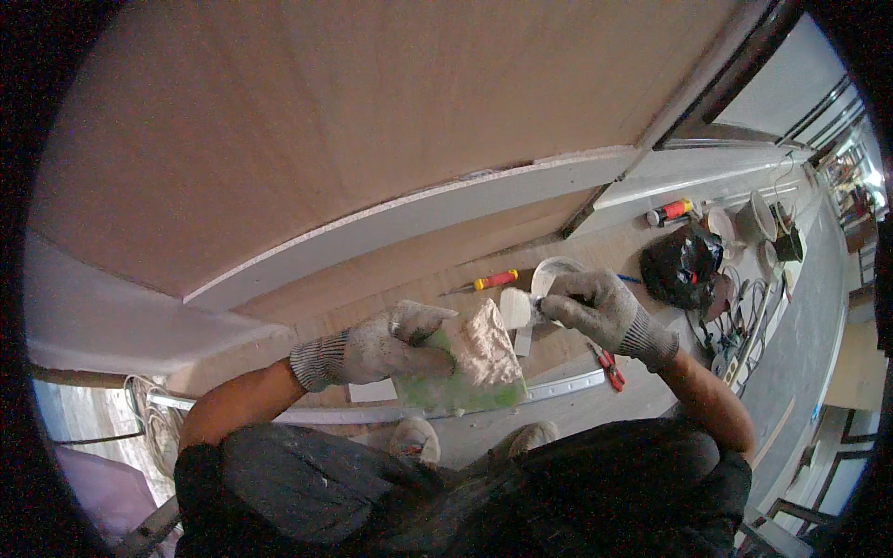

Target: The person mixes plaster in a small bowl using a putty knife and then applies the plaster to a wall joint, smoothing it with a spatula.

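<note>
Putty board: green board (pixel 445 397), held above the shoes (pixel 415 438), before the knees; beige putty (pixel 490 346) heaped on its right part.
Left hand: gloved (pixel 395 342), forearm angled inward; fingers closed on the board's left side.
Right hand: gloved (pixel 595 309), wrist bent, fingers curled closed around the putty knife's handle end.
Putty knife: coated blade (pixel 513 309) pointing left, beside the putty; contact cannot be determined.
Beyond right hand: white round container (pixel 555 267), partly hidden.
Floor, right: red-handled pliers (pixel 610 370); farther out, black plastic bag (pixel 679 268).
</note>
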A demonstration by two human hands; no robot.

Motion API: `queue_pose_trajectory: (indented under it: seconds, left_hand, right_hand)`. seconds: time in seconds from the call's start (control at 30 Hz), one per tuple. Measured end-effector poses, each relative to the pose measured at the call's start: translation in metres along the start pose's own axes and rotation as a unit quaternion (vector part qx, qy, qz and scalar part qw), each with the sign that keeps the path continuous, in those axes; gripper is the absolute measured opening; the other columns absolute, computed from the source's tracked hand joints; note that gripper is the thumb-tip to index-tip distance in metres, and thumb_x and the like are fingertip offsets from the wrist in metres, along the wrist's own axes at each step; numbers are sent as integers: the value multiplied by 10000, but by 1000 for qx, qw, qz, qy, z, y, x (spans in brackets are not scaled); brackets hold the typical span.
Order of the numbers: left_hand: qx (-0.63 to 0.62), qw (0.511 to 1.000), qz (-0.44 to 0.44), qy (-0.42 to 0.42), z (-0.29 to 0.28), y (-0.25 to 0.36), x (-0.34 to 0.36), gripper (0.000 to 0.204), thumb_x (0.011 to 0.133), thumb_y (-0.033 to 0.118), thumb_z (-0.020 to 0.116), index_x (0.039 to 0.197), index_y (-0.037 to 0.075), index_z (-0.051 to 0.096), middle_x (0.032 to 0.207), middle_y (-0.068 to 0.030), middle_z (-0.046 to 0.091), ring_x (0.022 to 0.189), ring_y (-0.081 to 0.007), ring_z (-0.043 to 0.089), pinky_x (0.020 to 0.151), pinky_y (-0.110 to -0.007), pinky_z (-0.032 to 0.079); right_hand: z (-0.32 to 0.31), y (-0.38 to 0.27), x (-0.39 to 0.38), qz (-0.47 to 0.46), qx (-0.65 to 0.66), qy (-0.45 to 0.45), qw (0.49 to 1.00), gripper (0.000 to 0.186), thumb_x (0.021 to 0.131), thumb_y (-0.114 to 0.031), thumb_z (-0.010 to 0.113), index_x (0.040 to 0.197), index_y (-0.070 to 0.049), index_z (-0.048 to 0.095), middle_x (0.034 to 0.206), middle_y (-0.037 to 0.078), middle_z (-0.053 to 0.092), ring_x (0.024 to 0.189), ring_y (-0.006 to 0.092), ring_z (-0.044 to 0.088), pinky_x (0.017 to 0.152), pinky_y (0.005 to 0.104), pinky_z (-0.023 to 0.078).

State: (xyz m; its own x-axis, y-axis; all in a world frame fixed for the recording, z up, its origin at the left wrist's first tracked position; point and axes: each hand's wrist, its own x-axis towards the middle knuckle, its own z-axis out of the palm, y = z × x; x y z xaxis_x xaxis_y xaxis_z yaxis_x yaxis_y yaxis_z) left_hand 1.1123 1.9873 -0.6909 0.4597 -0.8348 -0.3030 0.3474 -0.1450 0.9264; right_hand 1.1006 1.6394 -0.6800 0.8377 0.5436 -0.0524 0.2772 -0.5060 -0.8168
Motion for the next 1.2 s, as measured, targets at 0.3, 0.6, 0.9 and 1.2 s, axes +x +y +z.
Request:
queue_pose_trajectory:
  seconds: [0.3,0.6,0.9,1.2]
  left_hand:
    - [-206,979,9,4,12,22,0,483,1007,196,711,1426,3,567,1249,-94,715,1098,-195,717,890,-379,633]
    - [-201,979,17,26,17,20,-2,467,993,127,710,1420,-10,580,1324,-108,690,1158,-197,693,972,-376,598]
    - [-143,989,26,12,8,8,-2,537,966,130,747,1468,60,571,1413,-68,647,1267,-176,619,1086,-378,516]
    - [-148,989,22,22,0,0,-7,532,955,109,758,1454,64,581,1390,-65,660,1271,-182,615,1104,-380,501]
  right_hand:
    - [-4,-45,2,-129,-130,207,961,514,951,-107,685,1455,-127,588,1101,204,663,963,431,671,782,473,564]
    - [14,-31,14,-252,-212,196,924,669,824,20,714,1439,-237,657,1082,101,688,939,310,667,802,414,549]
    - [16,-20,11,-231,-238,177,927,694,815,-10,718,1448,-286,645,1060,89,661,959,320,652,838,439,540]
    - [7,-12,5,-212,-332,145,908,669,824,-51,722,1437,-310,651,1054,68,658,962,313,652,838,449,542]
